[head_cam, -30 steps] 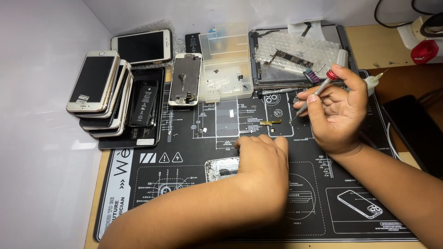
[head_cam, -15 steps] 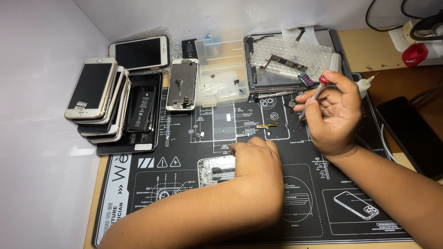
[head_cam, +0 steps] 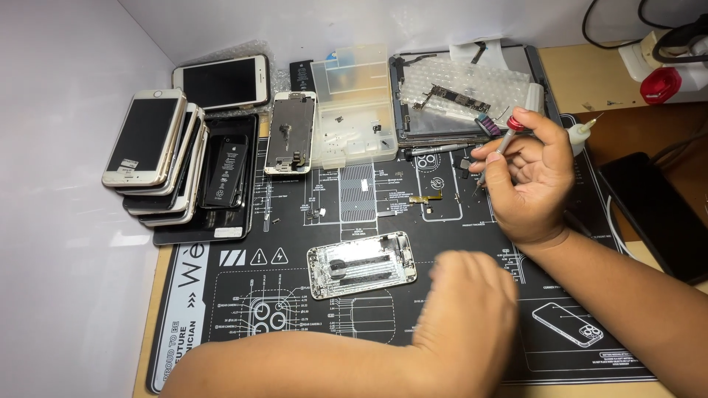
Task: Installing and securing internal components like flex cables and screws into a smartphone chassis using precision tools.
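At the far left I see a stack of pale smartphones [head_cam: 151, 144], untouched. Mid-mat on the black printed repair mat [head_cam: 221, 309] lies the opened silver phone chassis [head_cam: 361, 264], internals bared, its screen already off. My left hand [head_cam: 468, 309] hovers just right of it, blurred, so I cannot tell its grip. My right hand [head_cam: 527, 188] pinches a slim grey red-collared screwdriver [head_cam: 516, 129] above small loose parts; reassembly looks undone.

An opened phone shell [head_cam: 361, 264] lies mid-mat [head_cam: 295, 346]. Stacked phones [head_cam: 158, 158] sit far left. A parts box [head_cam: 351, 110] stands behind, with a tray [head_cam: 461, 99] to its right.
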